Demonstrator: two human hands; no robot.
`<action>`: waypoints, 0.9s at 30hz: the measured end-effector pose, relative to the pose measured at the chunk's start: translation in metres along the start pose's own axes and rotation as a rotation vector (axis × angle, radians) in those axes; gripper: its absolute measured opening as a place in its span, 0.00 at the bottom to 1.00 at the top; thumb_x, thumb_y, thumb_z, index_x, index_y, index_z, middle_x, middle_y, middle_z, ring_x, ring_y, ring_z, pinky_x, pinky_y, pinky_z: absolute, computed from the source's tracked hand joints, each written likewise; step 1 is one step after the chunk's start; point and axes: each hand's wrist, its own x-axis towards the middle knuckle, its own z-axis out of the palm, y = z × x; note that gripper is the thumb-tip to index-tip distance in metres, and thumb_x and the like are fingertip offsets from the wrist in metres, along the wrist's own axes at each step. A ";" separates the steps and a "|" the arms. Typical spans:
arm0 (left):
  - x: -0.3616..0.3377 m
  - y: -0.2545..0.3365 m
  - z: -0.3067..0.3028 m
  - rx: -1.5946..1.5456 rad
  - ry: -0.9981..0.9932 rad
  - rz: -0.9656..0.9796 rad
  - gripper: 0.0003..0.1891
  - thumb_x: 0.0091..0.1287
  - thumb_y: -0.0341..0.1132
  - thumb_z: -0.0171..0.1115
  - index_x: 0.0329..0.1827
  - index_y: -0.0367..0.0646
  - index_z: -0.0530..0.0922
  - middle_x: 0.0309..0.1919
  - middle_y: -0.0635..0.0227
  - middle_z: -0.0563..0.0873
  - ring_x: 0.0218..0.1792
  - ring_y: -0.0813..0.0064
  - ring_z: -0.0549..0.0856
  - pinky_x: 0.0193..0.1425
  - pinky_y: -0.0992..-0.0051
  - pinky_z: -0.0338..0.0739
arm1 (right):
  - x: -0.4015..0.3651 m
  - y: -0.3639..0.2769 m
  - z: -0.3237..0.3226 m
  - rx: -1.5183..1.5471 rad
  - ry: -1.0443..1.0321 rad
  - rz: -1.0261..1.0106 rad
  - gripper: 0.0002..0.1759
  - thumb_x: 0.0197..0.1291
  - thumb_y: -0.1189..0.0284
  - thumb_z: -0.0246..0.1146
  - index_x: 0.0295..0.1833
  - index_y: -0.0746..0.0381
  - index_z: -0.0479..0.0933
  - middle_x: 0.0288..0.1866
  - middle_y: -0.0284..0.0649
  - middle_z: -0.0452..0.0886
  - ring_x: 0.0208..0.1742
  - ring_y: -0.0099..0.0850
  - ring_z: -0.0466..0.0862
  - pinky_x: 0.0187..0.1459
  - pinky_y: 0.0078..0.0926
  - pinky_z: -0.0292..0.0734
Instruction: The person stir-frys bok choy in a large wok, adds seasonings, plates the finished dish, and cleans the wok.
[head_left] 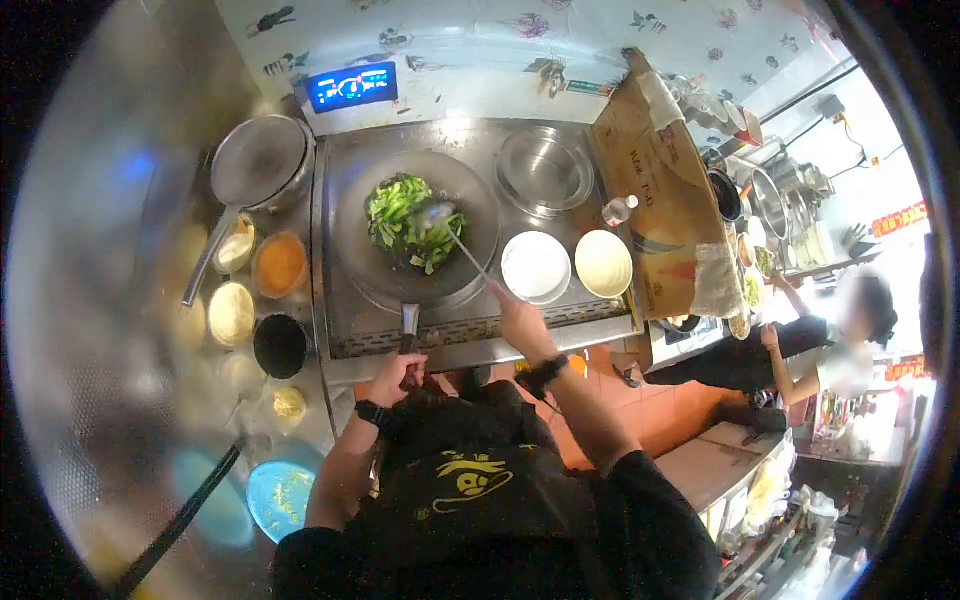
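A dark wok (pixel 470 215) sits on the steel stove (pixel 350 330) with green vegetables (pixel 398 210) inside it. My left hand (pixel 396 378) grips the wok handle (pixel 409 325) at the stove's front edge. My right hand (pixel 517 318) holds a long metal ladle (pixel 455 238) whose bowl rests on the greens. A black watch is on my left wrist and a dark band on my right.
Seasoning bowls (pixel 280 264) line the counter left of the stove, below a lidded pot (pixel 262 160). A steel basin (pixel 545 170) and two white bowls (pixel 537 266) stand right of the wok. A cardboard sheet (pixel 655 190) divides off another station, where another person (pixel 835 345) works.
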 end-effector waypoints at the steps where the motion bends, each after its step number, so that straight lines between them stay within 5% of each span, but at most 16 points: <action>1: -0.003 0.002 0.002 -0.029 -0.027 0.007 0.08 0.68 0.30 0.64 0.30 0.41 0.75 0.23 0.69 0.79 0.20 0.75 0.78 0.27 0.71 0.75 | -0.007 0.005 -0.012 0.033 0.003 0.038 0.32 0.62 0.75 0.55 0.74 0.55 0.67 0.33 0.57 0.85 0.33 0.56 0.85 0.35 0.55 0.79; 6: 0.011 0.000 -0.010 -0.013 -0.017 -0.060 0.06 0.68 0.29 0.64 0.33 0.39 0.76 0.26 0.67 0.80 0.23 0.75 0.80 0.30 0.70 0.77 | 0.004 0.007 -0.012 -0.009 -0.099 -0.104 0.32 0.62 0.75 0.54 0.74 0.56 0.67 0.32 0.56 0.85 0.32 0.56 0.85 0.35 0.53 0.79; 12: -0.007 0.012 -0.001 0.668 -0.259 0.364 0.05 0.67 0.28 0.64 0.37 0.40 0.75 0.25 0.67 0.80 0.27 0.75 0.81 0.31 0.74 0.76 | 0.019 0.012 -0.040 0.024 -0.116 -0.029 0.32 0.62 0.75 0.54 0.74 0.55 0.67 0.36 0.56 0.85 0.39 0.56 0.85 0.41 0.55 0.78; 14: 0.003 0.003 0.004 -0.083 0.038 -0.085 0.05 0.68 0.29 0.63 0.34 0.41 0.75 0.25 0.67 0.80 0.25 0.76 0.79 0.29 0.76 0.75 | -0.015 0.018 -0.047 0.090 -0.159 -0.104 0.33 0.61 0.75 0.55 0.74 0.56 0.66 0.35 0.57 0.84 0.40 0.56 0.84 0.40 0.53 0.78; 18: 0.008 -0.001 0.008 0.113 0.074 0.003 0.06 0.68 0.29 0.63 0.33 0.41 0.75 0.25 0.67 0.79 0.23 0.78 0.77 0.26 0.76 0.73 | 0.032 0.017 -0.005 0.099 -0.109 -0.200 0.33 0.60 0.75 0.56 0.74 0.58 0.67 0.38 0.57 0.84 0.42 0.57 0.84 0.41 0.53 0.78; 21: 0.009 -0.007 -0.003 0.014 -0.047 -0.001 0.05 0.67 0.29 0.65 0.37 0.41 0.75 0.26 0.68 0.79 0.21 0.80 0.76 0.25 0.78 0.72 | 0.033 0.025 -0.016 0.082 -0.074 -0.081 0.32 0.58 0.75 0.57 0.72 0.58 0.69 0.35 0.54 0.84 0.39 0.57 0.84 0.40 0.52 0.78; 24: -0.001 0.000 0.015 0.180 0.010 0.108 0.05 0.67 0.29 0.65 0.36 0.42 0.75 0.26 0.68 0.79 0.20 0.80 0.75 0.24 0.78 0.71 | -0.018 0.040 -0.025 0.162 -0.020 -0.189 0.29 0.59 0.75 0.56 0.70 0.59 0.71 0.30 0.52 0.82 0.34 0.56 0.83 0.34 0.52 0.77; 27: -0.005 0.007 0.027 -0.070 0.094 -0.050 0.05 0.67 0.29 0.65 0.35 0.42 0.76 0.25 0.70 0.78 0.19 0.80 0.74 0.24 0.77 0.72 | 0.005 0.020 -0.015 0.157 -0.057 -0.269 0.27 0.63 0.75 0.54 0.69 0.59 0.71 0.30 0.54 0.83 0.34 0.57 0.83 0.35 0.53 0.76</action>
